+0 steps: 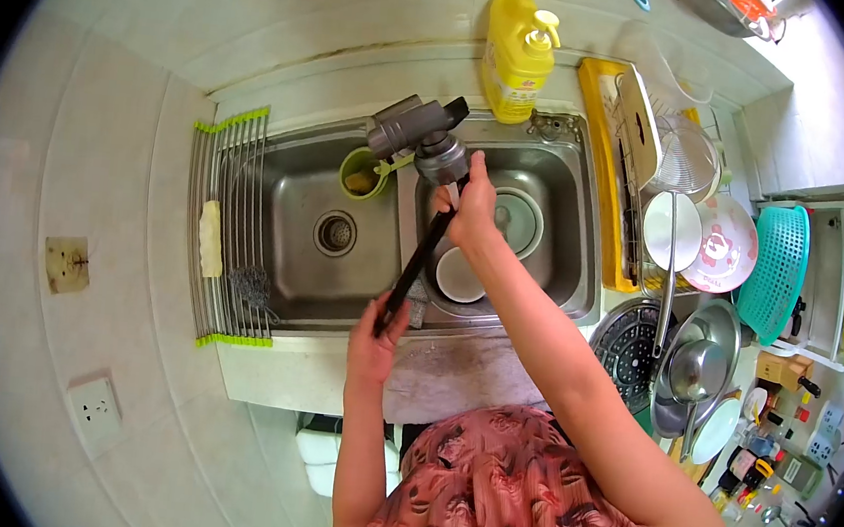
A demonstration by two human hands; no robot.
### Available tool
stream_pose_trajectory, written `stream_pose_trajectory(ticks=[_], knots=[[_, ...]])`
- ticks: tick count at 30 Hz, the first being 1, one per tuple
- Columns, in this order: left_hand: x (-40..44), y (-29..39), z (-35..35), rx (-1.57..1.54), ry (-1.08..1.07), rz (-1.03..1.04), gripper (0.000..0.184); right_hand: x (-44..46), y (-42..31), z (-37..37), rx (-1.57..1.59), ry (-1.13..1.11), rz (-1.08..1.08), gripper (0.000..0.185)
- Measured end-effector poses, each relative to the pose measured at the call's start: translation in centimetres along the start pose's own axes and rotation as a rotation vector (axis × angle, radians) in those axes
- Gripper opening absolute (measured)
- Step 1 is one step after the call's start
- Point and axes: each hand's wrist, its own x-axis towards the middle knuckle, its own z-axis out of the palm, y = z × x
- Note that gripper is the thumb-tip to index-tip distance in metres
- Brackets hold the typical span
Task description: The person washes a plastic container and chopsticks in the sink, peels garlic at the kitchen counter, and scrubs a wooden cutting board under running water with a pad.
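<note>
Steel sink (pixel 286 272) | left hand (pixel 373 343) closes round black utensil (pixel 417 266), seven-o'clock end | right hand (pixel 475 211) wraps one-o'clock end by grey faucet (pixel 403 133)!

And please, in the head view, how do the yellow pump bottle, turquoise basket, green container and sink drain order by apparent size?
1. Yellow pump bottle and turquoise basket: too alike to rank
2. Green container
3. Sink drain, smallest

A kitchen, by its double sink (pixel 287 262): bowls (pixel 519 222) sit in the sink, a pump bottle (pixel 515 71) stands behind it, a metal rack (pixel 235 340) spans its left end, and to its right crowd plates (pixel 725 245), a colander (pixel 774 274), a ladle (pixel 697 372), a knife block (pixel 782 370) and bottles (pixel 743 464).
</note>
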Motion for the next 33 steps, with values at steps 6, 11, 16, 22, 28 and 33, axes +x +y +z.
stream_pose_trajectory(ticks=[6, 11, 16, 22, 28, 33], knots=[[7.4, 0.6, -0.9, -0.218, 0.093, 0.172, 0.027, -2.7, -0.7, -1.0, -0.525, -0.158, -0.404, 0.029], [12.4, -0.3, 4.5, -0.587, 0.012, 0.182, 0.026, -7.0, -8.0, -3.2, -1.274, -0.281, -0.472, 0.026], [14.2, -3.2, 11.2, -0.629, 0.027, 0.063, 0.034, -11.5, -13.6, -5.5, -1.798, -0.342, -0.513, 0.025], [16.1, -5.1, 15.2, -0.593, -0.024, -0.183, 0.052, -14.3, -15.2, -7.8, -1.973, -0.494, -0.456, 0.029], [15.8, -5.7, 15.9, -0.757, -0.180, -0.197, 0.056, -13.7, -14.7, -10.1, -1.716, -0.496, -0.155, 0.052], [14.2, -7.0, 17.9, -0.484, -0.078, 0.093, 0.039, -13.1, -13.1, -10.8, -1.614, -0.343, -0.104, 0.035]])
